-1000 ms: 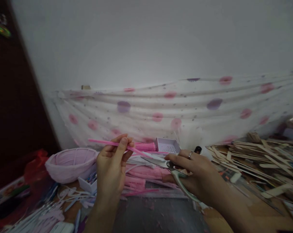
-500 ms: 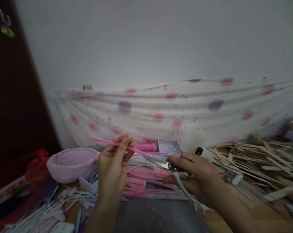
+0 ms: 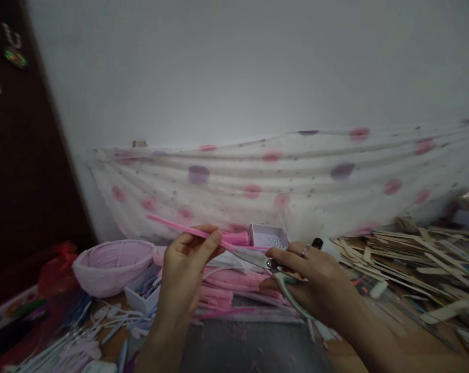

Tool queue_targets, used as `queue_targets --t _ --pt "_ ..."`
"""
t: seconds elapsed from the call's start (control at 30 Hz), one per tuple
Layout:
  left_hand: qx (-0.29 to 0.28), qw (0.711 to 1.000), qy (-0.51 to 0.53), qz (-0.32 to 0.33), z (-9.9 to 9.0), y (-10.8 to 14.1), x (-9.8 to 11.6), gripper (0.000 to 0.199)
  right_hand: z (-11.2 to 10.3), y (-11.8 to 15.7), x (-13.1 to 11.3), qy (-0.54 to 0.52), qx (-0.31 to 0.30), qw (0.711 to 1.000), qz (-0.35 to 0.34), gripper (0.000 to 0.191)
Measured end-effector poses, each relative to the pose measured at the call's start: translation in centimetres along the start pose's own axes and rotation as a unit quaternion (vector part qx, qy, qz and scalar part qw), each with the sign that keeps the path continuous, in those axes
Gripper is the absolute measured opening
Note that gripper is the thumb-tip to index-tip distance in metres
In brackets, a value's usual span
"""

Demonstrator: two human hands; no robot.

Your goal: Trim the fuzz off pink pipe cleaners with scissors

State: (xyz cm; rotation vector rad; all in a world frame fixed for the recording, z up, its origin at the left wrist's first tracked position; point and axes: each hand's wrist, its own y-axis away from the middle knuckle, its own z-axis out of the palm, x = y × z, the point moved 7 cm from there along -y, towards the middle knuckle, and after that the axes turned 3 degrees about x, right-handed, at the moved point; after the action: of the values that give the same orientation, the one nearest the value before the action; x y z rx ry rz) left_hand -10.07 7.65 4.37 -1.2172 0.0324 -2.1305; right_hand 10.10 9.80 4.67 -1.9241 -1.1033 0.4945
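Note:
Between thumb and fingers, my left hand [image 3: 188, 264] pinches a bright pink fuzzy strip [image 3: 172, 224], which slants from upper left down to the right. My right hand [image 3: 312, 280] grips scissors [image 3: 284, 290] with pale green handles; a ring shows on one finger. The blades point left, and their tips meet the strip just right of my left fingertips. How far the blades are apart is hard to tell. Below and behind the hands lie bundles of pink strips [image 3: 234, 280]. A small box [image 3: 253, 235] with tiny beads stands behind them.
On the left are a pink basket [image 3: 112, 267], a small white box of odds and ends [image 3: 131, 295] and white cords [image 3: 114, 318]. Thin wooden sticks [image 3: 405, 248] are heaped on the right. A dark mat [image 3: 253, 347] with pink scraps lies in front, a spotted cloth [image 3: 234, 176] behind.
My left hand has moved slightly right along the strip, towards the scissor tips, and its fingers have shifted. The scissors have barely moved. The view has shifted a little.

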Motion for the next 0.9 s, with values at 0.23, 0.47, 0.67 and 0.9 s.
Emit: queue_targets --t 0.23,0.47,0.67,0.9 --pt "0.021 0.999 0.025 -0.017 0.2 0.1 -0.2 0.026 0.2 0.2 0.3 -0.016 -0.043 0.998 0.04 0.048" --pt "0.028 0.998 0.049 -0.037 0.5 0.5 -0.6 0.026 -0.3 0.1 -0.1 -0.014 -0.016 0.999 0.026 0.046" --pt "0.008 0.998 0.053 -0.03 0.9 0.7 -0.6 0.023 -0.3 0.1 0.0 -0.017 -0.028 0.999 0.032 0.042" --pt "0.01 0.998 0.055 -0.02 1.0 0.9 -0.6 0.023 -0.4 -0.1 -0.2 -0.011 -0.013 1.0 0.014 0.036"
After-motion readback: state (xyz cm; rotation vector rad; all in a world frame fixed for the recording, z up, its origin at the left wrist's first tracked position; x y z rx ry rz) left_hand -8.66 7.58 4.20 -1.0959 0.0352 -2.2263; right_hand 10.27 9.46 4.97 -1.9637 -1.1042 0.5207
